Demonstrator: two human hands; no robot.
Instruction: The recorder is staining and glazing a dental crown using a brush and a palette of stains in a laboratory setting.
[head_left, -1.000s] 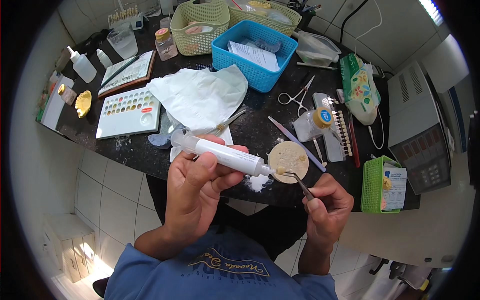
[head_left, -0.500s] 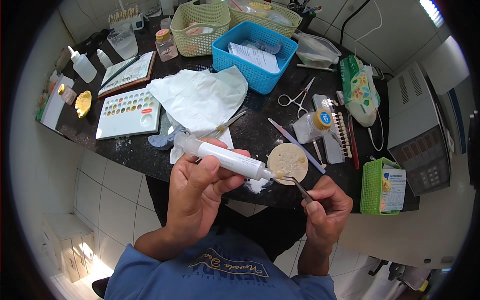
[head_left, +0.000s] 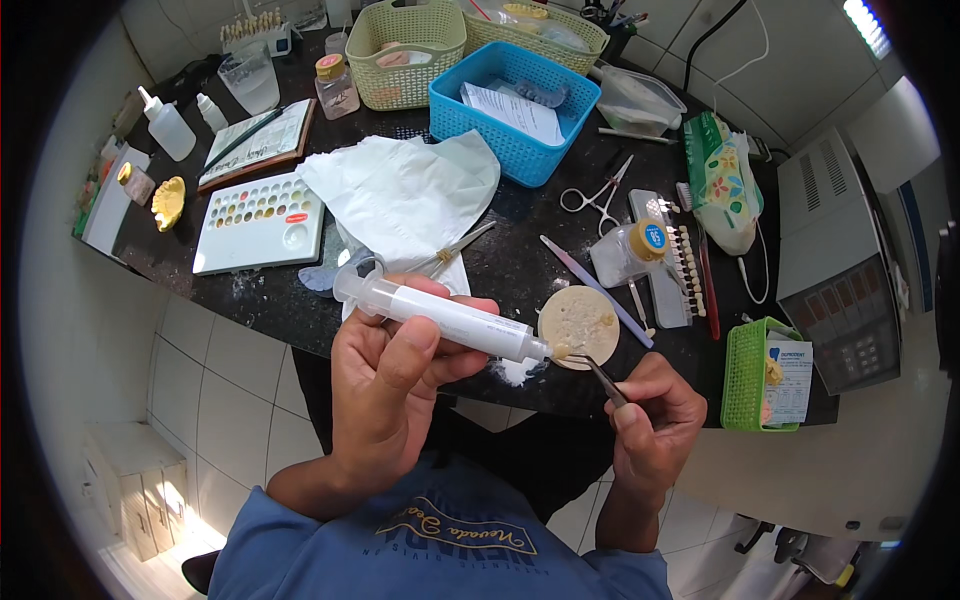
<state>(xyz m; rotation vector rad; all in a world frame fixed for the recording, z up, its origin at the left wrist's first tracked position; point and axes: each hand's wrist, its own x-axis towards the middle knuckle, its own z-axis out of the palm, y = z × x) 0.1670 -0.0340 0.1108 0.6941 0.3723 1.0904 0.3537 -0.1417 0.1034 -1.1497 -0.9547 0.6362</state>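
My left hand (head_left: 385, 410) is closed around a thick white-labelled plastic syringe (head_left: 460, 322), its nozzle pointing right. In my right hand (head_left: 652, 425), a pair of dark metal tweezers (head_left: 606, 384) is pinched between thumb and fingers. At the tweezer tips, right by the syringe nozzle, is a small cream-coloured piece (head_left: 562, 351), perhaps a tooth crown; whether the nozzle touches it I cannot tell. Just beyond lies a round beige disc (head_left: 582, 322) on the black worktop, and white powder (head_left: 518, 371) is spilled near the front edge under the nozzle.
A white tissue (head_left: 405, 185), a paint palette (head_left: 258, 258) and a blue-grey lump (head_left: 320, 279) lie left. A blue basket (head_left: 480, 145) stands at the back. Right are a purple-handled tool (head_left: 595, 290), gold-lidded jar (head_left: 625, 262), scissor-like clamp (head_left: 600, 197), shade guide (head_left: 667, 290) and green basket (head_left: 738, 385).
The syringe has shifted slightly, its plunger end a little lower and farther left. Both hands keep their grips, and the tweezers stay at nearly the same spot.
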